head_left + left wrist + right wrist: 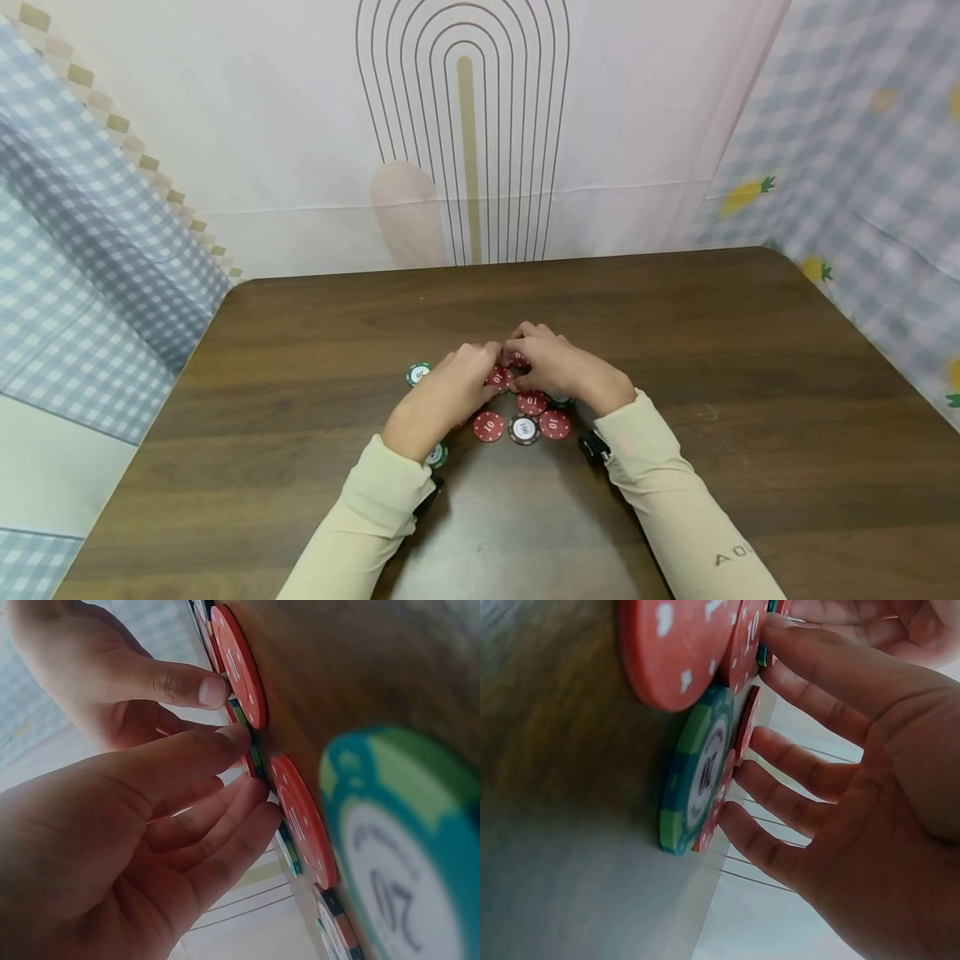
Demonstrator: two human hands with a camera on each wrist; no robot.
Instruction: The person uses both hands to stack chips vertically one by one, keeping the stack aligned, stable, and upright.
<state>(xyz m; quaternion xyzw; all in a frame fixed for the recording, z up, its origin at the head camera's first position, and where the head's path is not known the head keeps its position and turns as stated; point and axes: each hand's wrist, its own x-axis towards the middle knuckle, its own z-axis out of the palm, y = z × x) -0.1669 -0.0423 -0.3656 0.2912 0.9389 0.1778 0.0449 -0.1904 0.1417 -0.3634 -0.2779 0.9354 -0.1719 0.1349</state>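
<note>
Both hands meet over a cluster of poker chips in the head view. My left hand (450, 383) pinches a small stack of red and green chips (256, 759) between thumb and fingers. From the other side, my right hand (562, 367) reaches in with its fingers fairly straight and spread. Its thumb tip is right at the same stack, and the other fingertips rest along the edges of red chips (747, 726). A green chip (697, 776) lies beside that hand. Partly hidden under the hands is a red chip marked 10 (498, 380).
Nearer the body lie a red chip (488, 427), a black chip marked 100 (524, 430) and another red chip (555, 425). Green chips (418, 374) sit by the left wrist. The brown wooden table (315, 333) ends at a cloth-covered wall (285, 183).
</note>
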